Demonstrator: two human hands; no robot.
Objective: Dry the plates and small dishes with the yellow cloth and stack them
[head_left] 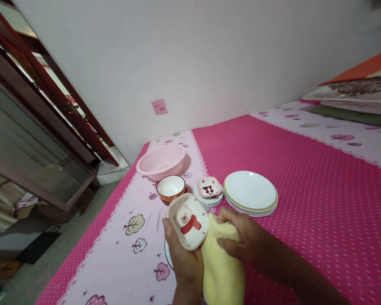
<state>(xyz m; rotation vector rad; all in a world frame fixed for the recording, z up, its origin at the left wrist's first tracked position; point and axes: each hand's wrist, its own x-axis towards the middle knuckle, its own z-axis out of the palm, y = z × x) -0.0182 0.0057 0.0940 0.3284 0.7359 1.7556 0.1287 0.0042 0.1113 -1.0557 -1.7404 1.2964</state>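
Observation:
My left hand [186,264] grips a small white dish [188,222] with a bear in a red scarf on it, tilted so its inside faces me. Bunched in my right hand [238,235] is a yellow cloth [224,267], close against the dish's right edge. Just behind the dish are a stack of bowls [171,186], white inside and orange-brown outside, and a small pink cat dish [209,187] on a stack of small white plates [214,202]. To the right stands a stack of large white plates [250,190]. Another rim shows partly behind my left hand.
A pink basin [161,161] sits near the wall, beyond the bowls. Folded bedding [355,95] is piled at the far right on the pink patterned bed cover [305,178]. The bed's left edge drops to the floor, beside a wood-framed door [44,144].

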